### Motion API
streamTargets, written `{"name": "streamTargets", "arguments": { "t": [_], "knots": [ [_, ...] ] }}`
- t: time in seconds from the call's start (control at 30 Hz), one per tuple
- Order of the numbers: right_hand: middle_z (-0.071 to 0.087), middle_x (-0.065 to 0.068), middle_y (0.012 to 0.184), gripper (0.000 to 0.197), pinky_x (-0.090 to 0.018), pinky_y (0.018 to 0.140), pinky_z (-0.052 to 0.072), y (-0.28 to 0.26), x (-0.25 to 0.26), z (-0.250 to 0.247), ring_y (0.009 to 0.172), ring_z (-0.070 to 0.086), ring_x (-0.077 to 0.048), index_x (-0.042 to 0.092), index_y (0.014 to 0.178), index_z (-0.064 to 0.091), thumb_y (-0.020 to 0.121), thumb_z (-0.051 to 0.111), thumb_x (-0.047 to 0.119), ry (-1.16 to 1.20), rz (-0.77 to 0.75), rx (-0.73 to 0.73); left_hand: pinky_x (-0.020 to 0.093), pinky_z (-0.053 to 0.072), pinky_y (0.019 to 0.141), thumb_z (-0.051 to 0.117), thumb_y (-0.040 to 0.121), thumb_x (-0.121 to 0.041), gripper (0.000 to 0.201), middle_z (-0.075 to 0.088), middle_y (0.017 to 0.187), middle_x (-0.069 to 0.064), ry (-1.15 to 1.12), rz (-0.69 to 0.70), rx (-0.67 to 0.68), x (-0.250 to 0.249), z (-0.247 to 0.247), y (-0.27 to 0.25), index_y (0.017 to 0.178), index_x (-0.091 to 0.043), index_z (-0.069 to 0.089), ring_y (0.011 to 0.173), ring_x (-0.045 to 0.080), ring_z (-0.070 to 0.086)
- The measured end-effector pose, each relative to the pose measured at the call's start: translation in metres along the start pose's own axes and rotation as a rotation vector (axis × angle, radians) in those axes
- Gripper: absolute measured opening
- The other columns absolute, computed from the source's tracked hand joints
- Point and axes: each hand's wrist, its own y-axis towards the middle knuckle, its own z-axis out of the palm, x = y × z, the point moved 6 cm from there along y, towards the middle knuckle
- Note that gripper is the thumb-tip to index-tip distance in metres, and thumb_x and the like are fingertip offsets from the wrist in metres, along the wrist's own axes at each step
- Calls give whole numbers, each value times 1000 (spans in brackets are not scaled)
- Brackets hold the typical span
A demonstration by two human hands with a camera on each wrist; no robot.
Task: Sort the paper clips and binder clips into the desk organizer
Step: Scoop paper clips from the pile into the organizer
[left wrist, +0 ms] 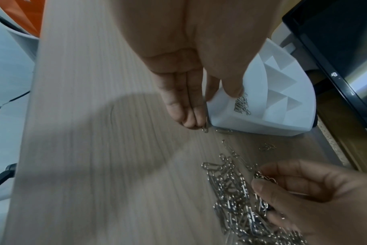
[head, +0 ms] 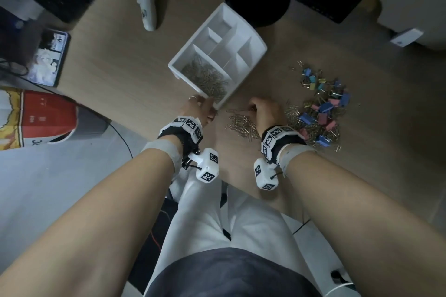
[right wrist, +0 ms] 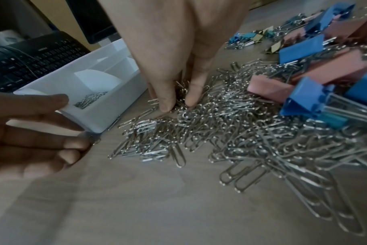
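**Gathering a pinch of paper clips beside the organizer**

Nearest to the person, at about 6 o'clock of the desk (head: 135, 75), lies the loose heap of paper clips (head: 242, 125). The right hand (head: 266, 111) is down in this heap, thumb and fingers curled and pinching a small bundle of clips; the right wrist view shows the fingertips (right wrist: 168, 102) closed around them. The left hand (head: 201, 107), at about 7 o'clock of the heap, holds the near corner of the desk organizer (head: 259, 42), thumb on the rim and fingers against the outer wall, so it does not slide.

A little further, the big front compartment of the organizer already contains many paper clips. At 3 o'clock of the heap is the pile of binder clips (head: 323, 113), blue and pink, partly mixed with paper clips at its edge; none seems sorted yet.

To do this step well, I think the right hand should lift slowly, because clips hook into each other and hang in chains. It is better to take a modest bundle, carry it low over the rim and release it inside the front compartment. Near the binder clips, check that no coloured clip comes along.
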Motion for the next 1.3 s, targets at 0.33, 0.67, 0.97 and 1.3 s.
{"name": "streamTargets", "arguments": {
  "t": [0.33,0.67,0.97,1.3],
  "knots": [
    [74,0,80,7,-26,70,54,3,0,-8,76,68,-21,20,82,69,81,72,14,146,50,-8,42,59,65,59,94,-28,27,66,64,5,47,-71,-11,-11,-11,9,77,-8,61,51,20,61],
    [73,6,81,13,-28,79,57,42,77,-34,76,68,-9,17,85,74,76,77,10,460,-44,-13,45,59,80,56,95,-36,31,73,79,14,238,-57,97,-26,-29,27,76,-12,60,70,30,70],
    [74,4,93,10,-32,79,55,67,91,-46,87,68,-16,20,95,72,88,70,26,412,10,-117,33,56,73,52,95,-34,37,70,65,4,312,-43,163,-32,-48,43,64,-17,62,56,19,62],
    [44,-6,150,55,-46,107,44,26,24,4,135,41,-35,12,140,50,86,46,19,87,49,26,30,54,69,53,94,-44,42,72,71,8,156,-126,21,-10,-39,34,72,-11,68,65,25,68]
  ]
}}
